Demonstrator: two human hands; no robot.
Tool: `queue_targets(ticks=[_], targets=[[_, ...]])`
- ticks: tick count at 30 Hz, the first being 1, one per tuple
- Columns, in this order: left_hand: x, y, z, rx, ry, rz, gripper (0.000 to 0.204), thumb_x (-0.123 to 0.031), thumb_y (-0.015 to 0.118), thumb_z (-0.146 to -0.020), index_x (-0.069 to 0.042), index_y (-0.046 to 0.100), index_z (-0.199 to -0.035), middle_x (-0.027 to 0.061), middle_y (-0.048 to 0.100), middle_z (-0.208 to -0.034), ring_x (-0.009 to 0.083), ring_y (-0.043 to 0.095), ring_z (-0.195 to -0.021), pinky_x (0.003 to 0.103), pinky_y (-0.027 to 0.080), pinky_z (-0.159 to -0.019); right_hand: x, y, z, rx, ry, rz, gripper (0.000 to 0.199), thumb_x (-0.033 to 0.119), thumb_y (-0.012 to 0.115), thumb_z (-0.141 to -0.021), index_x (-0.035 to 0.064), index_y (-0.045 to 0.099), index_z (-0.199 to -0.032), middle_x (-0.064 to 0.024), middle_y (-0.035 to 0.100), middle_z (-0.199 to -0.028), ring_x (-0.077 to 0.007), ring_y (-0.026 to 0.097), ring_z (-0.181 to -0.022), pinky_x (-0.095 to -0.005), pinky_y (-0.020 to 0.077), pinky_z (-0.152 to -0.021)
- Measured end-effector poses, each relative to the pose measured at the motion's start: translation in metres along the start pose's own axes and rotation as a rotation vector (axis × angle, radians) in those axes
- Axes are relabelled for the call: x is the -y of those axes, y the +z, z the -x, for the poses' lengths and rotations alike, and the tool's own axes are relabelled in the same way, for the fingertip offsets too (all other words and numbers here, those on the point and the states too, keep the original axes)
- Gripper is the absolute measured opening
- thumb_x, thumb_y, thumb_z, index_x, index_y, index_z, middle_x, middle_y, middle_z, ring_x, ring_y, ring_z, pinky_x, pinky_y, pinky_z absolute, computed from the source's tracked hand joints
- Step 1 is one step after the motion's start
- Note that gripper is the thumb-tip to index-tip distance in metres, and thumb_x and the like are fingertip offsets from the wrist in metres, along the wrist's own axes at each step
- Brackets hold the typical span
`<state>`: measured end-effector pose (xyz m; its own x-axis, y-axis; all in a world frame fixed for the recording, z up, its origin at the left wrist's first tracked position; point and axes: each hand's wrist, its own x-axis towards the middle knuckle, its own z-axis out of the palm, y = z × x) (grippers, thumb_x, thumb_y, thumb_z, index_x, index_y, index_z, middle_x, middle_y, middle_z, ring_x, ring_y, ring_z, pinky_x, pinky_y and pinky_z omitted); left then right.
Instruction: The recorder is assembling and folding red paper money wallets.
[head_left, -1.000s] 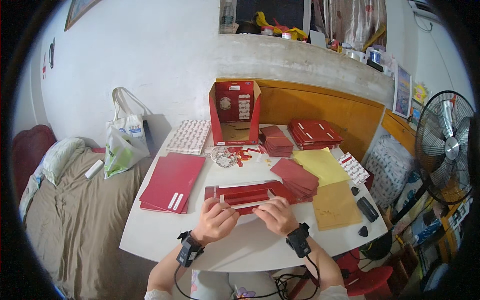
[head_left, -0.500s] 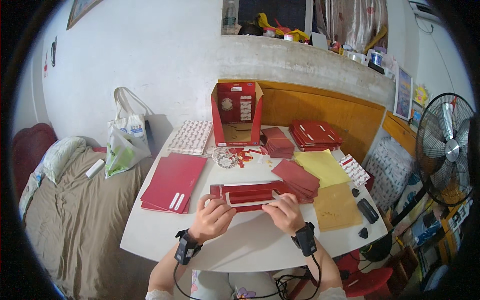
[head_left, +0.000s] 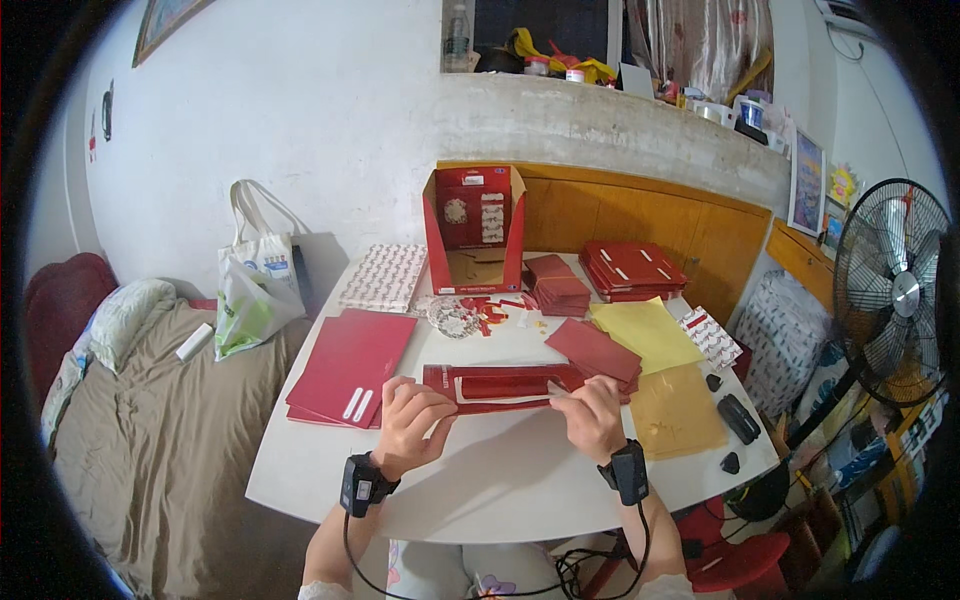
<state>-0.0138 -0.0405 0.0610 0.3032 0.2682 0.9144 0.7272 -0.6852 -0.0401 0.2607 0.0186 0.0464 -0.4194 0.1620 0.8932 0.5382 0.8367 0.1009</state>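
A flat red printed card sleeve [head_left: 443, 374] with a long cut-out window lies in front of me, its near edge raised off the table. My left hand [head_left: 415, 425] pinches its near left corner between thumb and curled fingers. At the near right corner my right hand [head_left: 592, 418] is closed, gripping the sleeve. A small pale tip shows by the right fingers, too small to name. Red envelopes [head_left: 595, 352] lie fanned against the sleeve's right end. Left of my left hand is a stack of larger red folders [head_left: 350, 360].
A white table [head_left: 480, 490] carries an open red display box [head_left: 474, 270], more red stacks [head_left: 632, 268], patterned sheets [head_left: 384, 277], yellow paper [head_left: 645, 335], a tan sheet [head_left: 680, 415] and small black objects [head_left: 738, 420]. A fan [head_left: 900, 290] stands right; a bed [head_left: 170, 430] is left.
Both hands have moved slightly apart, the left toward the left and the right toward the right. The sleeve's near edge has tilted up, so its window looks narrower.
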Motion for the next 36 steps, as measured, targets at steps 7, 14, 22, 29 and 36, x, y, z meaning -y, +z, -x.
queue_targets(ticks=[7, 14, 22, 29, 36], targets=[[0.007, 0.002, 0.004, -0.023, 0.024, -0.004, 0.023, 0.003, 0.069, -0.065, -0.009, 0.059, -0.082, -0.0004, 0.061, -0.082, 0.0191, 0.056, -0.079, 0.039, 0.038, -0.08, -0.002, -0.007, -0.013, -0.027, 0.013, 0.007, 0.017, 0.0, 0.067, -0.074, 0.0099, 0.066, -0.087, 0.0001, 0.058, -0.079, -0.0189, 0.058, -0.076, -0.0414, 0.0437, -0.086], [0.009, 0.003, 0.006, -0.061, -0.006, 0.01, 0.024, 0.004, 0.068, -0.064, -0.008, 0.057, -0.081, 0.0016, 0.059, -0.08, 0.0217, 0.055, -0.077, 0.04, 0.038, -0.079, -0.011, -0.006, -0.002, 0.003, 0.038, 0.021, 0.015, -0.001, 0.067, -0.073, 0.0096, 0.066, -0.083, -0.0002, 0.058, -0.076, -0.0184, 0.058, -0.076, -0.0402, 0.0437, -0.086], [0.007, -0.01, -0.004, 0.084, -0.033, 0.024, 0.015, -0.005, 0.066, -0.064, -0.008, 0.056, -0.075, 0.0027, 0.058, -0.078, 0.0226, 0.055, -0.077, 0.041, 0.038, -0.083, -0.004, -0.012, -0.012, 0.177, 0.034, -0.123, 0.038, 0.03, 0.082, -0.066, 0.01, 0.065, -0.093, -0.001, 0.06, -0.09, -0.0213, 0.058, -0.087, -0.0426, 0.0414, -0.091], [0.007, 0.009, 0.008, 0.316, 0.045, 0.067, 0.02, -0.02, 0.073, -0.069, -0.008, 0.062, -0.08, 0.005, 0.059, -0.077, 0.0224, 0.056, -0.077, 0.038, 0.041, -0.081, -0.007, -0.003, -0.003, 0.275, 0.036, -0.157, 0.034, 0.028, 0.079, -0.069, 0.0095, 0.064, -0.094, -0.0029, 0.06, -0.09, -0.0234, 0.057, -0.088, -0.0397, 0.0429, -0.086], [-0.009, 0.025, 0.024, 0.677, 0.07, 0.064, 0.033, -0.031, 0.073, -0.073, -0.005, 0.065, -0.092, 0.0071, 0.059, -0.084, 0.0238, 0.058, -0.08, 0.037, 0.043, -0.078, 0.011, 0.02, 0.01, 0.501, -0.037, -0.287, 0.029, 0.028, 0.074, -0.073, 0.0062, 0.065, -0.09, -0.005, 0.06, -0.092, -0.0239, 0.055, -0.094, -0.0373, 0.0427, -0.087]])
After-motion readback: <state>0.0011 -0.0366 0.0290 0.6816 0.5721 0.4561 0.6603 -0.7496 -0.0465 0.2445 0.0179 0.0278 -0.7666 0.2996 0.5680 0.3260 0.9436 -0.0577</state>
